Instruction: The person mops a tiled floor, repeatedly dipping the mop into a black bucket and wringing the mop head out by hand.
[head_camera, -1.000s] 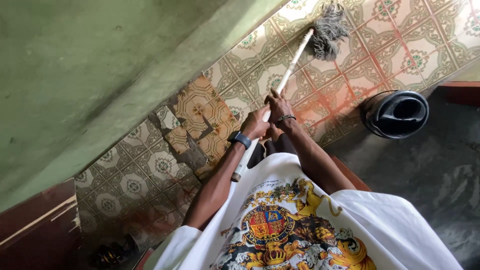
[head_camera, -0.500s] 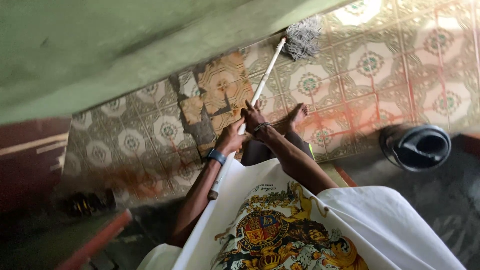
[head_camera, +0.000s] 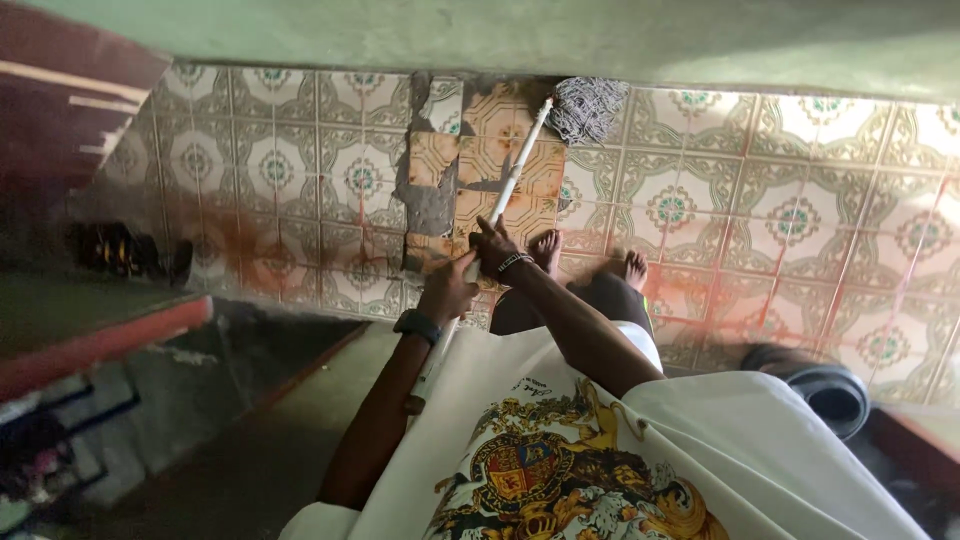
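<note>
Patterned tile floor (head_camera: 300, 170) by a green wall (head_camera: 600, 40): left hand (head_camera: 447, 290) and right hand (head_camera: 495, 247) grip the mop (head_camera: 520, 165), mid-stroke; its head likely needs dragging back over the cracked tiles (head_camera: 470, 190).

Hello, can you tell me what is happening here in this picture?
A barefoot person is mopping a patterned tile floor. The right hand grips the white mop handle higher up and the left hand grips it lower down. The grey mop head lies at the foot of the green wall, beside some broken tiles. A dark bucket stands at the person's right.
</note>
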